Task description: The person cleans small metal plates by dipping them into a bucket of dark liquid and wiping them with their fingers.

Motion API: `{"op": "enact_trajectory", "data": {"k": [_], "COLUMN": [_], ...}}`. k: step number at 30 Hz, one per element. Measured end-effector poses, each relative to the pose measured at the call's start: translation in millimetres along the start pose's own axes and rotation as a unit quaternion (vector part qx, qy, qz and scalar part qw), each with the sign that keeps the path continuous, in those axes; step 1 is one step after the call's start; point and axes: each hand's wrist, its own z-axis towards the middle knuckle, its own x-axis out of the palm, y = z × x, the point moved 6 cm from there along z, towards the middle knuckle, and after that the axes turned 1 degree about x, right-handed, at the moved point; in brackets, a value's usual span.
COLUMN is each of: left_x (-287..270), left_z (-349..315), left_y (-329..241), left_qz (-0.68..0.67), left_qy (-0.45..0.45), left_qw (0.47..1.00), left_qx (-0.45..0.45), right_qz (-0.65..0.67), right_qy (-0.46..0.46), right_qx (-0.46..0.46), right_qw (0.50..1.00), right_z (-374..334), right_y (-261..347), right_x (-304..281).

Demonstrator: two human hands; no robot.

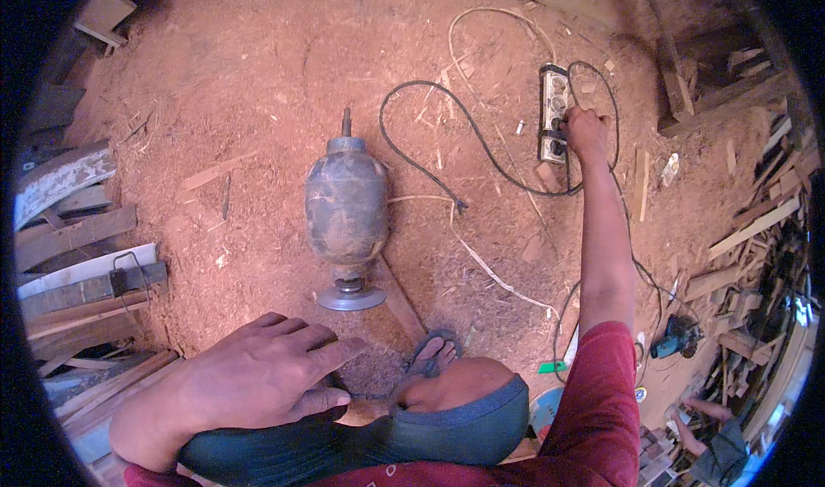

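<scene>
The right hand [588,134] is at the power strip [557,85], which lies on the sawdust-strewn floor [258,83] at the far right; its grip is curled nearly closed against the sockets, but the fingertips are hidden, so I cannot tell whether it has hold of a plug. The left hand [266,367] is spread loosely near the bent knee [468,384], with nothing in its grip. Working well at the sockets likely means pinching only an insulated plug body, moving it straight along the socket's axis and never tugging a cord; the strip lies loose, so bracing it would probably help. The electric motor [346,199] lies on its side left of centre, its shaft [346,122] pointing far and its round metal disc [351,300] near the left hand. Since that disc could be dangerous if it turned, the fingers and the sandalled foot [438,349] are best well clear. The black cable [421,81] ends beside a pale cord [490,268]; whether they are joined is unclear, so any bare wire there deserves caution.
</scene>
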Motion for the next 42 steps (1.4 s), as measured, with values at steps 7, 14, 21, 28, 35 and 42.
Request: {"op": "enact_trajectory", "data": {"k": [7, 14, 21, 28, 35, 42], "left_x": [-2, -16, -45, -27, 19, 21], "left_z": [4, -38, -28, 72, 83, 79], "left_y": [-2, 17, 126, 142, 111, 193], "left_qz": [-0.009, 0.010, 0.012, 0.332, 0.374, 0.004], "left_qy": [-0.012, -0.152, -0.131, -0.226, -0.245, -0.456], "left_qw": [1.000, 0.988, 0.968, 0.915, 0.864, 0.889], "left_qx": [-0.013, 0.013, -0.212, 0.039, 0.230, -0.036], "right_qz": [-0.038, -0.010, 0.397, 0.474, 0.560, 0.670], "right_qy": [-0.068, -0.238, -0.136, 0.094, 0.172, 0.166], "right_qx": [-0.025, 0.001, 0.111, 0.207, 0.266, 0.162], "right_qw": [0.997, 0.971, 0.901, 0.851, 0.766, 0.706], "right_z": [0, -49, -327, -550, -623, -546], "right_y": [9, 36, 109, 69, 47, 106], "right_x": [23, -23, -40, -1, -46, -64]}}
